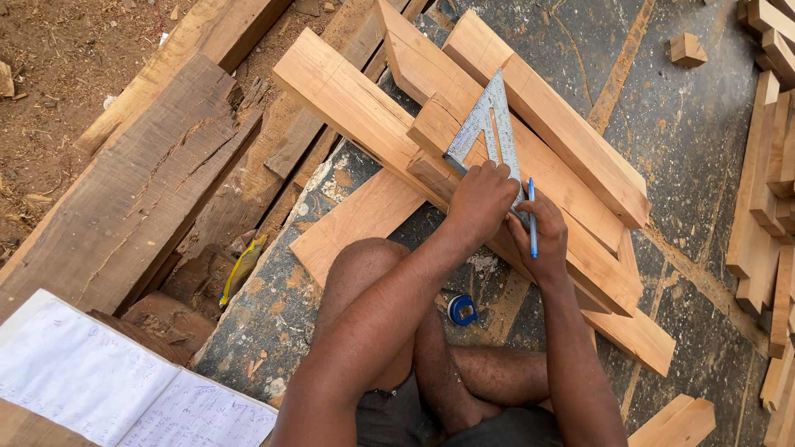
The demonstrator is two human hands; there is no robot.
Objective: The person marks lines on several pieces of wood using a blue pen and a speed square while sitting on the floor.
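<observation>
The left hand (480, 199) presses flat on the metal square (489, 132); the right hand (542, 236) pinches a blue pen (532, 217). If the square slips on the wooden beam (571, 211), the line could run crooked.

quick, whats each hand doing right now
Left hand: pressed flat on the metal triangular square, pinning it to the wooden plank.
Right hand: closed on a blue pen, tip pointing up beside the square.
</observation>
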